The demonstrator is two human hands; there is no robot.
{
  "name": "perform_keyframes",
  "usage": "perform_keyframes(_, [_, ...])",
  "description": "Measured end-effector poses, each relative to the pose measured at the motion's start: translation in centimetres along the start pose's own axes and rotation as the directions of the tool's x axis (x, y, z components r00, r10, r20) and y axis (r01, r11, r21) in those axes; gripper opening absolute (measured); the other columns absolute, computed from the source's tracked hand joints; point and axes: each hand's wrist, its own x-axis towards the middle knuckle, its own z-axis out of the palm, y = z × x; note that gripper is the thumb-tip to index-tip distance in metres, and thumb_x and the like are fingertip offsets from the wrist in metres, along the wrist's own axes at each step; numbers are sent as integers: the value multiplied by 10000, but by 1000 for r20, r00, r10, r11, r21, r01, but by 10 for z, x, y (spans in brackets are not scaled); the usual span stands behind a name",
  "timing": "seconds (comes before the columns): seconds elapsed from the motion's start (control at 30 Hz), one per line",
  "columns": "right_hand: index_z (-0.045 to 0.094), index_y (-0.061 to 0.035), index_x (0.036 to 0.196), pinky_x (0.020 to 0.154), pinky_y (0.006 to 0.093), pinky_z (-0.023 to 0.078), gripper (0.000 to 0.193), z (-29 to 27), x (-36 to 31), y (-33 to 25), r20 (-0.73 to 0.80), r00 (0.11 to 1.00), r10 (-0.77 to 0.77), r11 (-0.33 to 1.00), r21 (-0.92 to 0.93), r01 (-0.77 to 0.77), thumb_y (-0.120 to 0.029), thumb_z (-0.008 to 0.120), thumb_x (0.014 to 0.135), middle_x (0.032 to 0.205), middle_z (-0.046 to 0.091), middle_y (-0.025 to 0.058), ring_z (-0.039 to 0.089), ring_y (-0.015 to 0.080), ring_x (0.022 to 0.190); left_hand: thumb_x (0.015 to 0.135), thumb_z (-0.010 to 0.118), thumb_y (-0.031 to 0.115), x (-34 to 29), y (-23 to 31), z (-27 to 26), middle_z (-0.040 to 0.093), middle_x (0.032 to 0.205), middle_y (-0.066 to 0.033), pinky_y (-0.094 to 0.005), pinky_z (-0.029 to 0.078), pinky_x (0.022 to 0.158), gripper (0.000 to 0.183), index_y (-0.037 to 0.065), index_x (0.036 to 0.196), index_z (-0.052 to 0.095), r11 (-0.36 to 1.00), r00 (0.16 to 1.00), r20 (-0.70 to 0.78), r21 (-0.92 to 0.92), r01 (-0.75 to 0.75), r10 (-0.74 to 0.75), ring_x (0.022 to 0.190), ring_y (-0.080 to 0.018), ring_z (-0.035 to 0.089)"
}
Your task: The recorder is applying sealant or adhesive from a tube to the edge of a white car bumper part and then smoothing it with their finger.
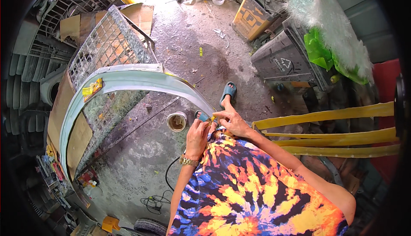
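Observation:
A long curved pale grey arch-shaped trim panel [128,80] sweeps from the lower left up and round to my hands, with a thin yellow strip along part of its edge. At its near right tip, my right hand [233,122] pinches a small yellow strip [212,118] between thumb and fingertips. My left hand [198,138], a gold watch on its wrist, has its fingers pressed together at the same yellow strip, just below the tip. What exactly lies between the left fingertips is partly hidden. A yellow and red packet [92,89] rests on the panel's left part.
A metal grid stand [112,39] and cardboard [81,139] lie under the panel. An open can [177,121] stands on the concrete floor beside my feet. Long yellow strips [334,120] extend at right, below a dark bin [282,58]. A black cable [155,202] lies at lower left.

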Motion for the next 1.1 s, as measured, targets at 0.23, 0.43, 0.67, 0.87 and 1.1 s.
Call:
perform_keyframes(0.23, [629, -6, 1203, 715, 264, 524, 297, 7, -3, 9, -4, 997, -81, 994, -68, 81, -78, 509, 942, 966, 666, 74, 638, 114, 779, 894, 651, 108, 2, 1, 4, 570, 904, -127, -415, 480, 717, 120, 10, 961, 638, 999, 999, -25, -6, -32, 32, 827, -335, 603])
perform_keyframes(0.43, [634, -8, 1160, 731, 269, 516, 262, -2, -13, -9, 165, 949, 270, 925, 229, -303, -79, 533, 929, 955, 660, 46, 621, 109, 781, 892, 655, 107, -2, -3, 4, 572, 896, -128, -410, 479, 710, 122, 6, 961, 644, 1000, 999, -41, 1, -7, 7, 813, -327, 604])
perform_keyframes(0.67, [592, 0, 1279, 746, 269, 519, 372, -4, -15, -8, 4, 994, 113, 993, -27, -113, -124, 553, 930, 1036, 672, 96, 630, 124, 789, 888, 657, 86, -2, -4, 5, 573, 893, -127, -405, 474, 697, 113, 4, 966, 646, 1000, 999, -50, 0, -14, 14, 789, -319, 598])
perform_keyframes(0.87, [600, 0, 1274, 765, 272, 519, 368, 6, -13, 2, -20, 999, 37, 999, -37, -38, -114, 534, 930, 1046, 662, 102, 635, 132, 833, 892, 653, 83, -3, -4, 7, 572, 880, -129, -406, 473, 699, 107, 4, 963, 644, 1000, 999, -51, 8, -15, 15, 785, -320, 596])
perform_keyframes(1.1, [601, 11, 1252, 733, 254, 517, 339, 9, -15, 0, 44, 999, 17, 992, 124, -22, -93, 508, 943, 954, 656, 82, 629, 119, 798, 900, 634, 90, -3, -5, 3, 558, 909, -141, -419, 477, 732, 123, 5, 988, 622, 999, 999, -9, 24, -34, 34, 833, -338, 589])
